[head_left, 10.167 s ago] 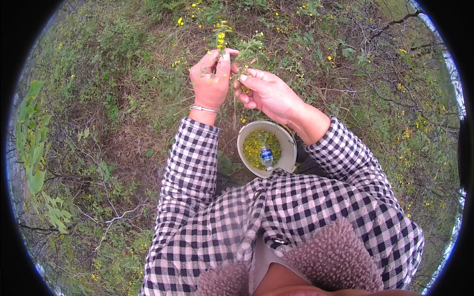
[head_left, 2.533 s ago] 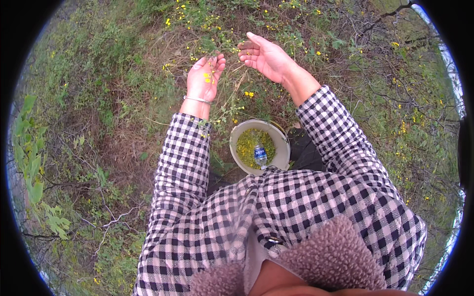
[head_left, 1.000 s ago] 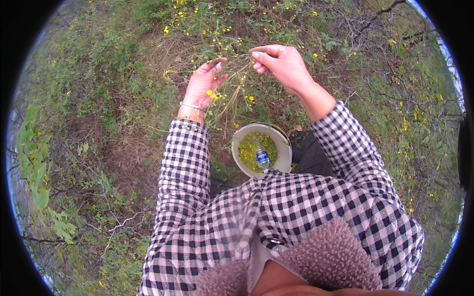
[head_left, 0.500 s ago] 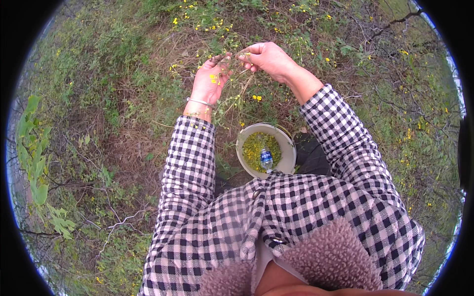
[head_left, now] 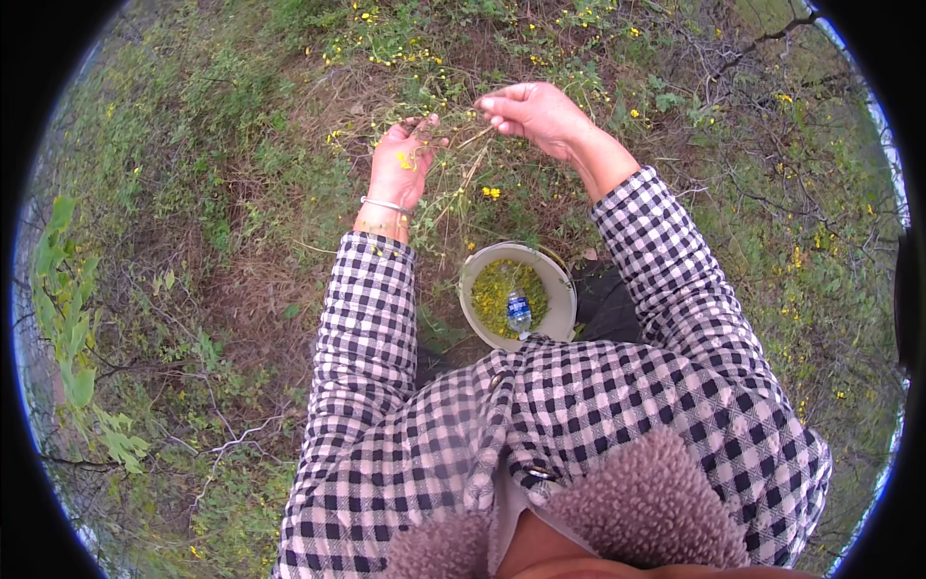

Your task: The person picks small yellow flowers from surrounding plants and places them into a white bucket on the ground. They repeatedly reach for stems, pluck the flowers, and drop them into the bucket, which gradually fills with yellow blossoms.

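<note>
Yellow-flowered plant with thin green stems (head_left: pixel 446 205) is spread between the two hands, its stems trailed down past the left wrist. Well left of both hands, near the edge of view, broad pale-green lobed leaves (head_left: pixel 69 333) are seen. Nearer, below and left of the left hand, a bare, forked grey twig (head_left: pixel 231 443) is laid over brown dry grass and low greenery. Left hand (head_left: pixel 390 176): raised, palm side partly shown, fingers curled, fingertips darkened; whether stems are gripped cannot be told. Small yellow blossoms (head_left: pixel 405 161) are seen in front of its palm. A thin silver-coloured bracelet (head_left: pixel 384 204) is worn at that wrist, just above a black-and-white checked quilted sleeve (head_left: pixel 365 309). Hands are held apart, at nearly the same height. Below and between them, a round off-white bucket (head_left: pixel 558 301) is placed, partly filled with loose yellow-green flower heads (head_left: pixel 489 301). On these a clear plastic bottle with a blue label (head_left: pixel 519 311) is laid. Right hand (head_left: pixel 542 118): thumb and forefinger pinched together, pointed toward the left hand, a thin stem seen at the tips; what is pinched is too small to tell. Its forearm is covered by a matching checked sleeve (head_left: pixel 677 265). Right of and above the right hand, a dark bare branch (head_left: pixel 772 37) is seen.
</note>
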